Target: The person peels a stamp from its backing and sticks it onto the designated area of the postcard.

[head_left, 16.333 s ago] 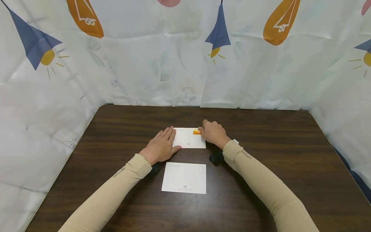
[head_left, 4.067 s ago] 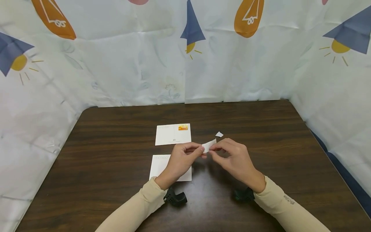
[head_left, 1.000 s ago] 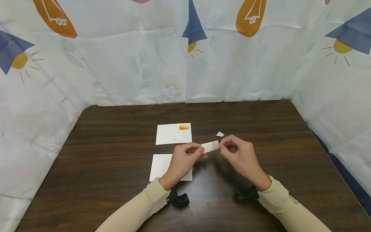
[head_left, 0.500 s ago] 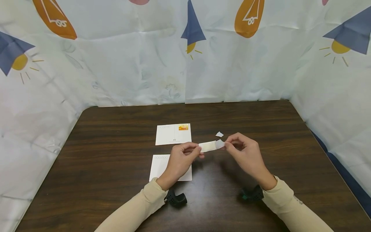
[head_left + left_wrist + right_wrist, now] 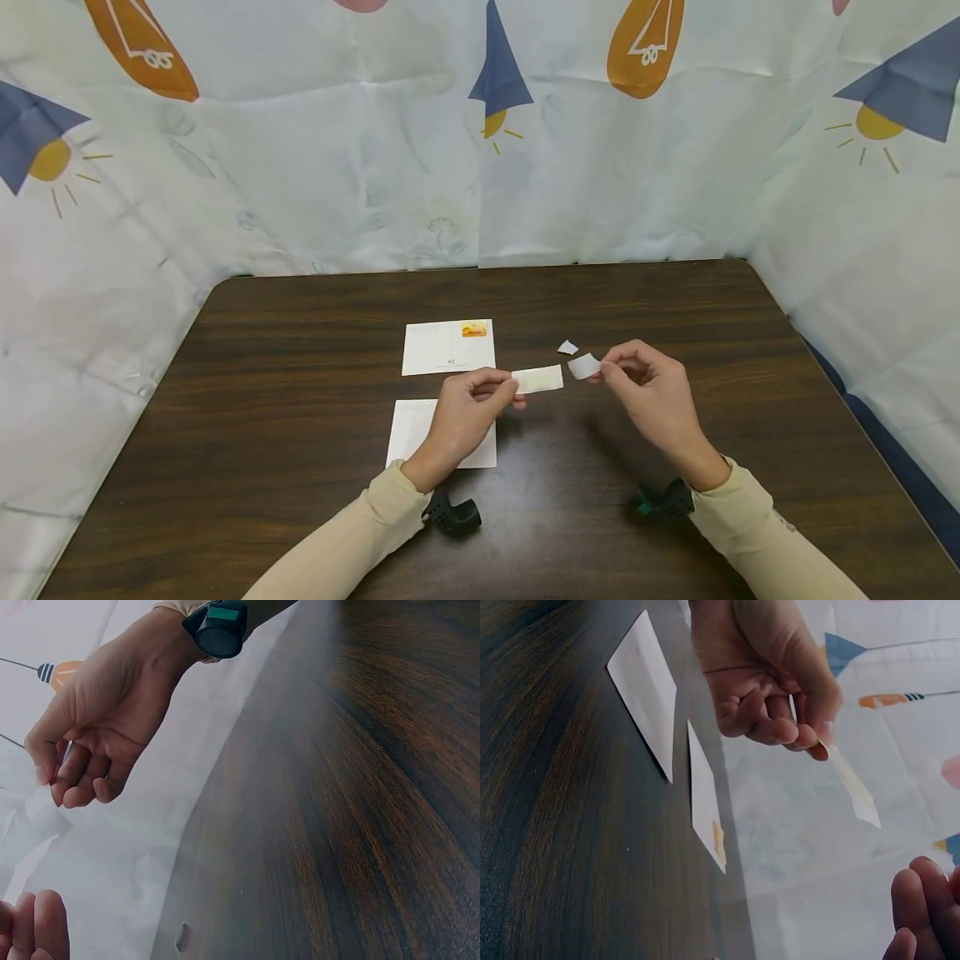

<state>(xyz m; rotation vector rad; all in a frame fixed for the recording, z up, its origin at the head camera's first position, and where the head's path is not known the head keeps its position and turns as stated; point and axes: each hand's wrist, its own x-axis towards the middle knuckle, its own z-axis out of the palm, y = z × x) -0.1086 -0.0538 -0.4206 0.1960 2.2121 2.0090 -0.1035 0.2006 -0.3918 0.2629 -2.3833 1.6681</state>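
Note:
Between thumb and fingers, my left hand (image 5: 465,421) (image 5: 34,926) pinches the left end of a small pale strip (image 5: 540,379) (image 5: 847,776). My right hand (image 5: 656,400) (image 5: 112,705) pinches a small white paper piece (image 5: 583,366) just right of the strip, with a narrow gap between them. Behind these, a little white scrap (image 5: 567,347) lies on the table. A white card with an orange-yellow stamp (image 5: 474,330) at its upper right lies beyond my left hand. A second white card (image 5: 408,425) is nearer, partly covered by that hand.
The dark wooden table (image 5: 300,467) reaches back to a white printed curtain (image 5: 420,183), which also hangs on both sides. A black wrist device (image 5: 454,513) is under my left wrist, another (image 5: 663,502) under my right.
Over the last second my right hand has moved right and the white piece has come apart from the strip. Much earlier, my left hand lay flat beside the far card and my right touched its stamp.

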